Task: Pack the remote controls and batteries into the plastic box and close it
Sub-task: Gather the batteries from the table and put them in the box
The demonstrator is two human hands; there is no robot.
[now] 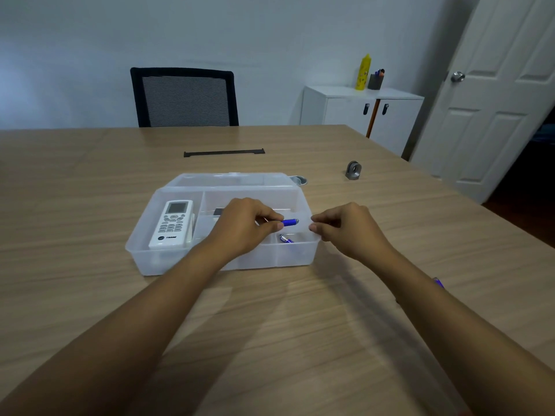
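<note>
A clear plastic box (168,265) stands open on the wooden table, its lid (231,179) folded back behind it. A white remote control (171,224) lies in the left compartment. A dark remote (219,211) shows partly behind my left hand (243,226), which pinches a blue battery (290,222) above the box's right side. Another blue battery (286,238) lies in the front right compartment. My right hand (345,229) hovers at the box's right edge, fingers curled with nothing in them. A blue battery (439,283) peeks out from behind my right forearm on the table.
A small grey metal stand (353,170) and a round metal grommet (298,179) sit behind the box to the right. A black cable slot (224,152) lies farther back. A black chair (184,97), a white cabinet (360,112) and a door (495,94) stand beyond the table.
</note>
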